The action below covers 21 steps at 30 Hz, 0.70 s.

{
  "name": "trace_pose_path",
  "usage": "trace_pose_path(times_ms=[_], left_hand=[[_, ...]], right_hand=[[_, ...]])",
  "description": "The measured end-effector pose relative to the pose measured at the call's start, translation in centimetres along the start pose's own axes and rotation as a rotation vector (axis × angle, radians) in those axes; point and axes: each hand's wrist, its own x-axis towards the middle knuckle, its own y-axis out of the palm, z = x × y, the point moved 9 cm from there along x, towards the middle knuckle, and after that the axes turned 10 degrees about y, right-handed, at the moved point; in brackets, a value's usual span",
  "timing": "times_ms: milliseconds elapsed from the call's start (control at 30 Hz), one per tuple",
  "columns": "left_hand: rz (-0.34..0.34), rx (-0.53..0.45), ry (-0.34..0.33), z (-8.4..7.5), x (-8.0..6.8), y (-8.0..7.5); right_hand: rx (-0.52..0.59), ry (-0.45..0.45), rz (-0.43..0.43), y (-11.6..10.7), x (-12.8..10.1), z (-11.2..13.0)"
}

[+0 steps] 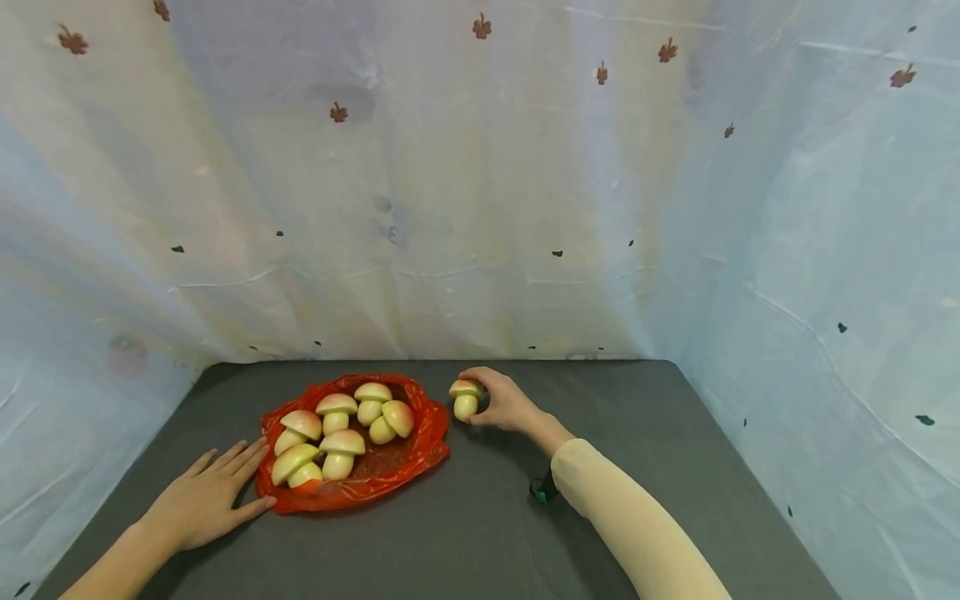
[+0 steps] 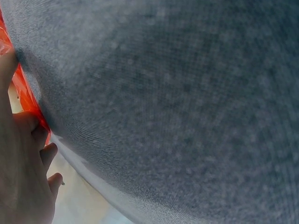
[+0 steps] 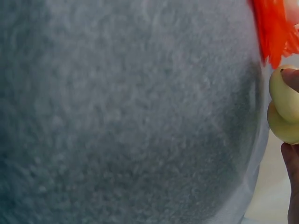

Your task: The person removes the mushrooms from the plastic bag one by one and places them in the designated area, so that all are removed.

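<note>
Six pale toy mushrooms (image 1: 341,429) sit on the crinkled red plastic sheet (image 1: 420,454) my flat, open left hand (image 1: 206,497) steadies; my right hand (image 1: 504,402) pinches a seventh mushroom (image 1: 465,399) upright on the grey table (image 1: 480,517), best kept level.

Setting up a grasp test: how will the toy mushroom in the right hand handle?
The mushroom looks smooth and glossy, so probably slippery. Its wide cap over a narrow stem suggests it tips easily, then rolls. The right hand pinches it lightly; likely light.

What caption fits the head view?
Right hand holds a toy mushroom beside the red bag; left hand rests flat.
</note>
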Motion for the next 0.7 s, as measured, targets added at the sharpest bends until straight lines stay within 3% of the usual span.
trace_pose_path(times_ms=[233, 700], left_hand=[[0.001, 0.005, 0.004, 0.07, -0.02, 0.14], [-0.004, 0.001, -0.001, -0.11, -0.06, -0.17]], right_hand=[[-0.061, -0.029, 0.027, 0.79, 0.27, -0.64], [-0.044, -0.032, 0.038, 0.76, 0.26, -0.58]])
